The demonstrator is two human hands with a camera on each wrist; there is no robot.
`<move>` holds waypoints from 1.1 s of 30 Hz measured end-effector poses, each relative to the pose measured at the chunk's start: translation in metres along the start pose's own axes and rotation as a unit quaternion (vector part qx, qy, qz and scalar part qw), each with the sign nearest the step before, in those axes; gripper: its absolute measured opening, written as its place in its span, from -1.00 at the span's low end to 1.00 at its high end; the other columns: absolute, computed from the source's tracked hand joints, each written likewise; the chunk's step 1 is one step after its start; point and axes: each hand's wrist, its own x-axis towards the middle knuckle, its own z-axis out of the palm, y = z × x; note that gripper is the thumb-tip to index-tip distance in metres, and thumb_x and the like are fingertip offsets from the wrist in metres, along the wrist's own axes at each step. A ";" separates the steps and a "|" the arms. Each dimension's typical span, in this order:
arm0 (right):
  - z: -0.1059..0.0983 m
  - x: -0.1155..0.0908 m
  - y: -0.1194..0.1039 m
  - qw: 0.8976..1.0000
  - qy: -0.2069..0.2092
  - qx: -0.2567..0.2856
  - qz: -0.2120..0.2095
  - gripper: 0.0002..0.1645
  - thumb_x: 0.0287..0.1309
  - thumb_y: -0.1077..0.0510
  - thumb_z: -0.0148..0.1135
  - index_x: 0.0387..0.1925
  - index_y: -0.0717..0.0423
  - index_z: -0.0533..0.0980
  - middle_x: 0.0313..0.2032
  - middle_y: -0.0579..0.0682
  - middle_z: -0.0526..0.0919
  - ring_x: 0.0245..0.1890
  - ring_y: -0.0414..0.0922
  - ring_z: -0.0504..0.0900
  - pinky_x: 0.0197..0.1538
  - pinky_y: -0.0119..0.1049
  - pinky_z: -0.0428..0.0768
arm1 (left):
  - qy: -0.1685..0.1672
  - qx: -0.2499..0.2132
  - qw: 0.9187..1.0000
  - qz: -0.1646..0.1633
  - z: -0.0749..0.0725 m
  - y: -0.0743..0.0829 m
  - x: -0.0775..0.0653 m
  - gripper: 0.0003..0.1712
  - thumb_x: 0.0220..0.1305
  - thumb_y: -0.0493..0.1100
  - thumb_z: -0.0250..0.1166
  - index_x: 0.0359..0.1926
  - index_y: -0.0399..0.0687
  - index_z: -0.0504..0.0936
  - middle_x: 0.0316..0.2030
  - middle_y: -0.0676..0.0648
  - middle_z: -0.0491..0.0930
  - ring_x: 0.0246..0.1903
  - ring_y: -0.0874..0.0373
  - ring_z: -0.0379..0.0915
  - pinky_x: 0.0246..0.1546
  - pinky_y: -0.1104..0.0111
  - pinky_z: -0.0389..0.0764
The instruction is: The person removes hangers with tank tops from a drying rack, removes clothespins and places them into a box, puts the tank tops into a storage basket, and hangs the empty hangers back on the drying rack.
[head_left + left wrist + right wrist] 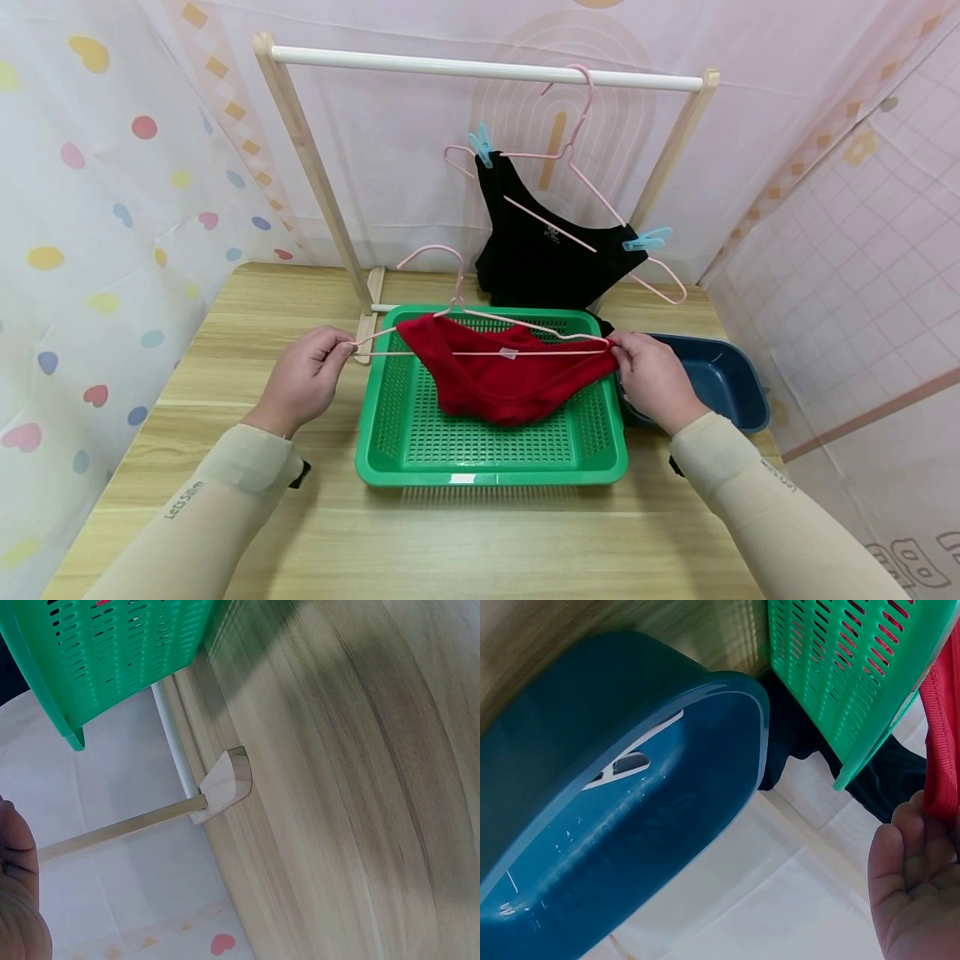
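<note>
A pink wire hanger [457,287] is held level above the green basket [491,479], its hook pointing away from me. My left hand [306,377] pinches the hanger's left end between thumb and fingers. At the other end, my right hand [654,373] grips the hanger's corner together with the strap of a red garment [480,387], which looks like a tank top. The garment's left strap lies over the hanger's left arm, and its body sags into the basket. In the right wrist view, red fabric [941,735] meets the curled fingers.
Behind stands a wooden rack with a white bar [420,65]. A black top [540,242] hangs there on another pink hanger, fixed with blue clothespins [482,146]. A dark blue basin [723,375] sits right of the basket, with a white clip-like thing [626,766] inside. All stands on a wooden table [480,550].
</note>
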 end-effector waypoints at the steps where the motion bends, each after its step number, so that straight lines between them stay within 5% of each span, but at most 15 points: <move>1: 0.000 0.000 0.000 1.000 0.000 -0.001 0.000 -0.74 0.57 0.23 0.09 0.06 0.25 0.64 -0.02 0.22 0.73 -0.25 0.04 0.69 -0.16 -0.06 0.76 | 0.000 -0.001 1.000 0.001 0.000 0.000 0.000 -0.82 0.55 -0.32 0.18 -0.18 -0.19 0.72 -0.30 -0.09 0.69 -0.32 0.24 0.37 -0.26 0.45 0.39; 33: 0.003 -0.002 0.001 1.000 -0.004 0.001 -0.001 -0.75 0.57 0.22 0.08 0.01 0.25 0.64 -0.05 0.20 0.76 -0.09 0.11 0.72 0.06 0.09 0.71 | 0.007 -0.005 1.000 0.012 -0.001 -0.001 0.001 -0.83 0.52 -0.36 0.18 -0.20 -0.20 0.70 -0.35 -0.09 0.65 -0.33 0.26 0.36 -0.24 0.46 0.39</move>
